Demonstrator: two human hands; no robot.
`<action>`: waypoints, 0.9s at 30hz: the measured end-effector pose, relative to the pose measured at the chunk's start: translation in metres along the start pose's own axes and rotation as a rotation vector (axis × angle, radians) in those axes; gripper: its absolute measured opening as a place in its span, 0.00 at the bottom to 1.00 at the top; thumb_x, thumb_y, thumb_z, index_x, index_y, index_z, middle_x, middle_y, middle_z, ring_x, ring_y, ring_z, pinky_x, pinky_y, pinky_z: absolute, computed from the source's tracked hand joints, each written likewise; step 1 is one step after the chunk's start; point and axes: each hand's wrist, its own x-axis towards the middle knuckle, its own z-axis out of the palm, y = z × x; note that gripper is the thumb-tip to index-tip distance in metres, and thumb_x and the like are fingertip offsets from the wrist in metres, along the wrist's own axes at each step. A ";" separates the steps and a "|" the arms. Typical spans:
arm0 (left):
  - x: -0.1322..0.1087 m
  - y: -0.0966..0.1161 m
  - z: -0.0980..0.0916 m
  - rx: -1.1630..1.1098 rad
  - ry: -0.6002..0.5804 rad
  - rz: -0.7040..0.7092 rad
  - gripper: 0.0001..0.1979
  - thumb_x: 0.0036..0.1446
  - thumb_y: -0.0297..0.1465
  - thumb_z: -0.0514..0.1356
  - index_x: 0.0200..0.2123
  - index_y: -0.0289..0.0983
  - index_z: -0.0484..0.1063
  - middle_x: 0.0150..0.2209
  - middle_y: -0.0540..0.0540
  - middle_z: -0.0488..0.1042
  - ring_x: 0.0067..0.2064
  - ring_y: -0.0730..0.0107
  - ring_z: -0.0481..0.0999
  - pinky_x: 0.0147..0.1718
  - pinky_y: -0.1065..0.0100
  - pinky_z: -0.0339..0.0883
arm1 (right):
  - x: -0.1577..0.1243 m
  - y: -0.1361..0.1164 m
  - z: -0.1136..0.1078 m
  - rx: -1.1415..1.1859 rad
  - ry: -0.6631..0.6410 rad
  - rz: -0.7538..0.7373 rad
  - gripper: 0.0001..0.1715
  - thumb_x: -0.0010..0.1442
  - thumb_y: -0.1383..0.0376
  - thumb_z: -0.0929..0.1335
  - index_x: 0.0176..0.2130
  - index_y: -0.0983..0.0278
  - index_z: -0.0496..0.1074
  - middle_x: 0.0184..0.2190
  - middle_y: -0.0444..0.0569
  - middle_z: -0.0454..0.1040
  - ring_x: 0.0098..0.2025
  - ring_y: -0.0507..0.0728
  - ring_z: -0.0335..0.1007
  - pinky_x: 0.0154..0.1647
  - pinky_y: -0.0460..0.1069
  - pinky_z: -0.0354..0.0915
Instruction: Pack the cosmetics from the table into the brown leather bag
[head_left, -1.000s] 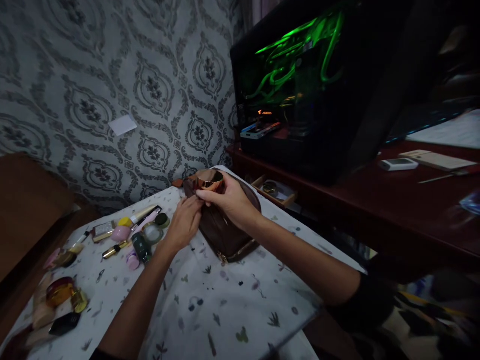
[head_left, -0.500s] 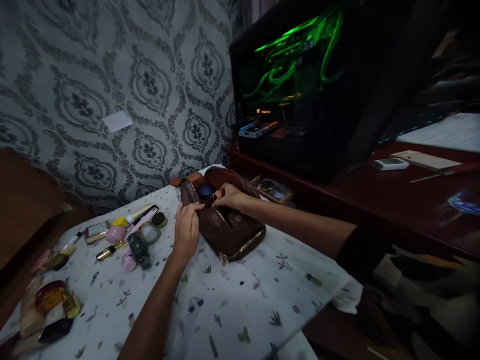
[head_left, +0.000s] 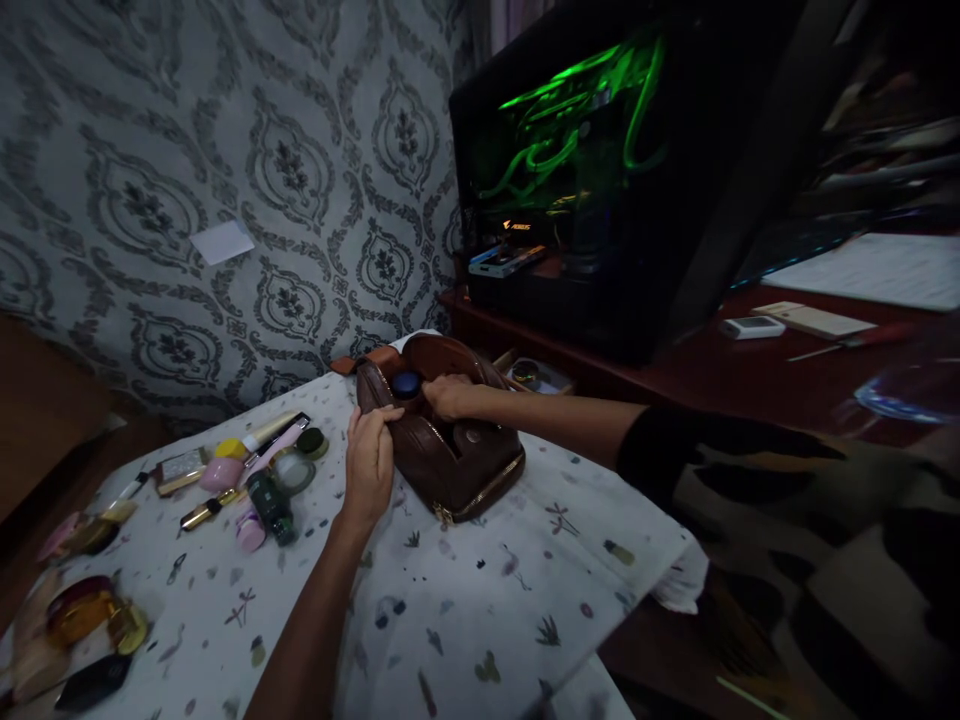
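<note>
Your left hand [head_left: 370,462] is clenched on the near rim of the brown pouch [head_left: 457,462], pinching the flap at its 8 o'clock side. Your right hand [head_left: 448,396] sits at the mouth of the pouch, around 12 o'clock, with its fingers curled over the opening. I cannot tell whether they grip the rim or something inside. The pouch stands open on the printed tablecloth [head_left: 480,600], close to the table's far edge. A blue-capped jar [head_left: 407,384] shows just inside its mouth, at 11 o'clock.

The main risk is the pouch tipping. If you pull harder with one hand than the other, the soft sides could fold and the jar could roll out toward the gap behind the table at 1 o'clock. Watch your left forearm as well: the loose cosmetics [head_left: 259,470] lie near it at 9 o'clock, and a sideways sweep could knock the dark green bottle [head_left: 268,500] over. The light is dim, so small pieces are easy to misjudge.
</note>
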 end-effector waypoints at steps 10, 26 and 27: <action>0.001 0.002 -0.001 -0.021 -0.006 -0.018 0.16 0.69 0.34 0.45 0.45 0.41 0.72 0.47 0.44 0.78 0.55 0.61 0.74 0.69 0.50 0.43 | -0.003 -0.002 0.007 0.009 0.021 0.039 0.38 0.51 0.70 0.76 0.59 0.71 0.67 0.60 0.68 0.69 0.64 0.68 0.65 0.59 0.55 0.64; 0.002 0.003 -0.001 -0.010 -0.020 -0.016 0.17 0.68 0.33 0.44 0.44 0.41 0.72 0.48 0.45 0.78 0.55 0.61 0.74 0.69 0.50 0.43 | 0.005 -0.002 0.018 0.191 -0.064 0.109 0.35 0.48 0.65 0.78 0.54 0.71 0.73 0.54 0.66 0.76 0.55 0.68 0.74 0.47 0.50 0.70; 0.002 0.003 -0.002 -0.010 -0.019 -0.015 0.17 0.68 0.33 0.44 0.44 0.41 0.73 0.48 0.45 0.78 0.55 0.61 0.74 0.69 0.50 0.43 | 0.006 -0.002 0.019 0.203 -0.054 0.118 0.35 0.49 0.65 0.78 0.55 0.71 0.73 0.54 0.66 0.76 0.56 0.67 0.74 0.47 0.50 0.70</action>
